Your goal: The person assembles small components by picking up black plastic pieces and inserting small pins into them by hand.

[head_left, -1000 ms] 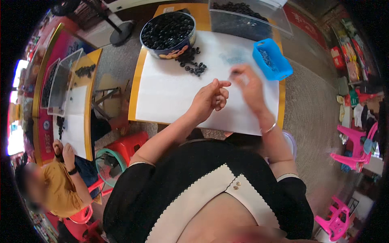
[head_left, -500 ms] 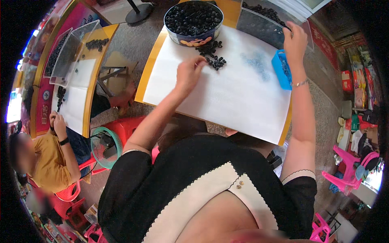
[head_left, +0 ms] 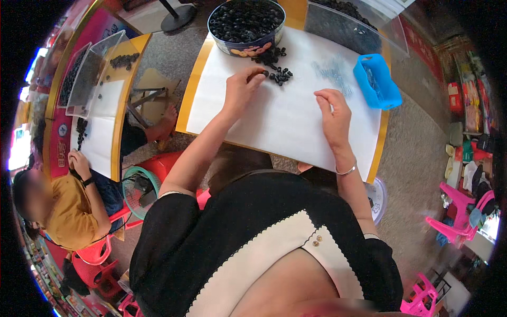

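My left hand [head_left: 243, 92] is over the white sheet [head_left: 274, 121], thumb and forefinger pinched on a small black bead-like piece [head_left: 265, 74]. Just past its fingertips lies a loose cluster of the same black pieces [head_left: 281, 76], trailing back to a round tin [head_left: 245, 46] heaped with more of them. Over the sheet's right part hovers my right hand [head_left: 335, 111], its fingers bent and the thumb apart from them; nothing shows between them. Small clear bluish pieces [head_left: 338, 74] are scattered beyond it. A blue plastic basket [head_left: 388, 94] with clear pieces inside stands at the sheet's right edge.
A clear bin [head_left: 343, 31] of black pieces stands at the far right of the yellow-edged table [head_left: 186, 119]. To the left, a person in a mustard top [head_left: 79, 211] sits at a similar table [head_left: 100, 127]. Beside me are a red stool [head_left: 163, 164] and a green basket [head_left: 140, 193].
My right hand has come back from the clear bin to above the sheet. The blue basket now sits turned, farther out to the right. My left hand stays pinched by the black cluster.
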The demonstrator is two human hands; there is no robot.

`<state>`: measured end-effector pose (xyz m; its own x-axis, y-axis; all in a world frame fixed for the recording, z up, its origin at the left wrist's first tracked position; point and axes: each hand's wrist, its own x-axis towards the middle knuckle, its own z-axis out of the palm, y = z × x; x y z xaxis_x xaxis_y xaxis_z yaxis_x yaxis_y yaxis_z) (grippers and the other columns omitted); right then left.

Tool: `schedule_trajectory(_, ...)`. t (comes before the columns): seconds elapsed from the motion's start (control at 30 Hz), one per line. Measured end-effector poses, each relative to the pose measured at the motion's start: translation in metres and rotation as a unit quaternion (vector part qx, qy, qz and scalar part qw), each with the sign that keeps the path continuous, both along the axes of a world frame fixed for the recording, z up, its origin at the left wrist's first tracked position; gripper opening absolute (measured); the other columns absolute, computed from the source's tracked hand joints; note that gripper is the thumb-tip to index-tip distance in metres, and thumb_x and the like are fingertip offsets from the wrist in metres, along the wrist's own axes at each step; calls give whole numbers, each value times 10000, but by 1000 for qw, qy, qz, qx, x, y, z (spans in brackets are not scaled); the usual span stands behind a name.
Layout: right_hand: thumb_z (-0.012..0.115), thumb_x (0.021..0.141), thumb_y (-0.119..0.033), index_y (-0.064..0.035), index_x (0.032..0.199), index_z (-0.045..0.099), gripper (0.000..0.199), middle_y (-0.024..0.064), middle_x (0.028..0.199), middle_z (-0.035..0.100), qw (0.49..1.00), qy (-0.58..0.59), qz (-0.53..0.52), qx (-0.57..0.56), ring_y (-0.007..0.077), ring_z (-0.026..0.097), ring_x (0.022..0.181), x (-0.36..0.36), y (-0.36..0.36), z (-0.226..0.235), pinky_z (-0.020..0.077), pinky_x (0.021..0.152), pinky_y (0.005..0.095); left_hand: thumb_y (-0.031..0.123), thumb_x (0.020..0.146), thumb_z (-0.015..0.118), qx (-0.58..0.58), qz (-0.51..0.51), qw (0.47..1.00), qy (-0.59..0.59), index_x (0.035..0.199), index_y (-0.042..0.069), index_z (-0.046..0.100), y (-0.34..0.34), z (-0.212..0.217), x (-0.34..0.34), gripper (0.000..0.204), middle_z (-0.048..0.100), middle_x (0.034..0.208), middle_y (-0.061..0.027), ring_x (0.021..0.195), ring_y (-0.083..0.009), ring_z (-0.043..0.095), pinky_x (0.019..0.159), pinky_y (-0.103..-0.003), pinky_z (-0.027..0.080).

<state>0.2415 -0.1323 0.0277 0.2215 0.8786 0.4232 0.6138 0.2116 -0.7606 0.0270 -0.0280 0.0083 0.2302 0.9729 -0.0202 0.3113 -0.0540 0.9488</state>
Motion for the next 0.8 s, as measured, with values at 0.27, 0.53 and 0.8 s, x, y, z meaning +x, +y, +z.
schedule_trajectory(0.27,618,758,-45,-81,1010,625,254,97,957,577,994,-47,95,35,256,537,914,-40,1,15,457,761,352,107,871,587,-287,-120,891,-331,1024,-23,582,-48,14,21,201,622,827,-59,683,-105,544,594,-225,442)
schedule_trajectory(0.53,620,788,-57,-77,1003,649,219,60,970,560,988,111,100,-39,172,533,894,-26,-26,6,437,806,282,161,885,594,-402,-177,817,-373,1023,-8,575,-59,1,32,219,594,824,-39,684,-94,538,595,-191,443)
schedule_trajectory(0.8,617,773,-101,-45,890,651,134,108,872,566,990,-77,-116,-3,268,535,863,44,-14,-27,425,794,363,122,882,593,-407,-163,842,-314,1066,-20,580,-54,-2,47,233,599,840,-41,703,-83,538,616,-186,463)
